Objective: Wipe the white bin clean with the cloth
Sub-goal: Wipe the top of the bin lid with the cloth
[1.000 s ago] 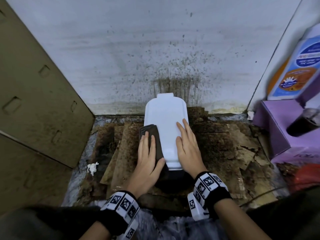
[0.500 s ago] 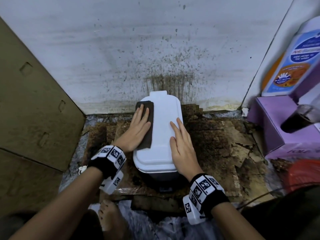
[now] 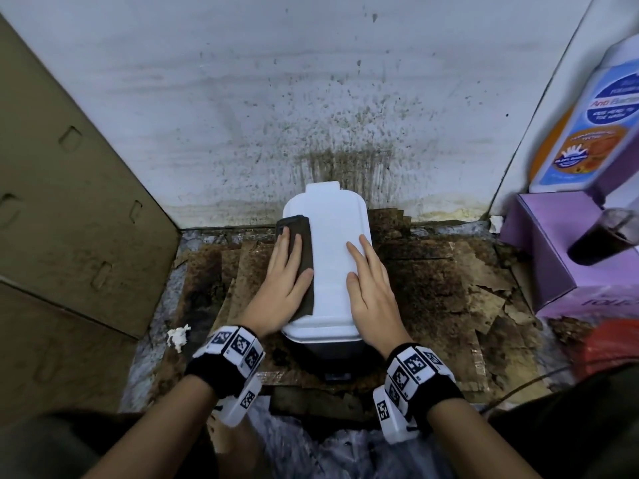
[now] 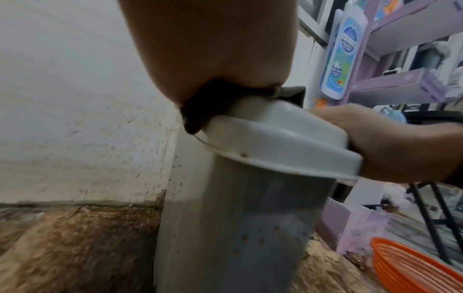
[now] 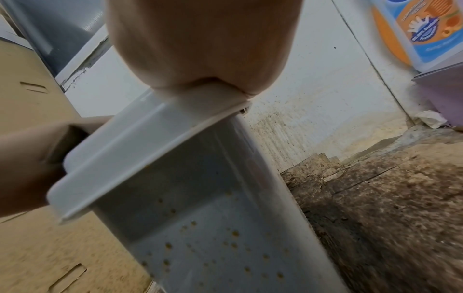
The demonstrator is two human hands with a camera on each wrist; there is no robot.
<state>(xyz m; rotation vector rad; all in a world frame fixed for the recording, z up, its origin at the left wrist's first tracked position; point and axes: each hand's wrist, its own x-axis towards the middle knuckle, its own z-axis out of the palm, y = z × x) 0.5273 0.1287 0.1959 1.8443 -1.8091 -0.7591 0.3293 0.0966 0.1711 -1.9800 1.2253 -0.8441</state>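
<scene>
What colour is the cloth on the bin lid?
Dark brown-grey cloth, plain, seen best in the head view.

The white bin (image 3: 328,257) stands on the floor (image 3: 432,288) hard against the stained back wall (image 3: 311,98), leaving no passage behind it. A cardboard panel (image 3: 76,202) walls in the floor's left edge, with a strip of open floor between it and the bin. Right of the bin lies wider open floor, bounded by a purple box (image 3: 553,257) and an orange basket (image 4: 411,265) near the right edge
</scene>
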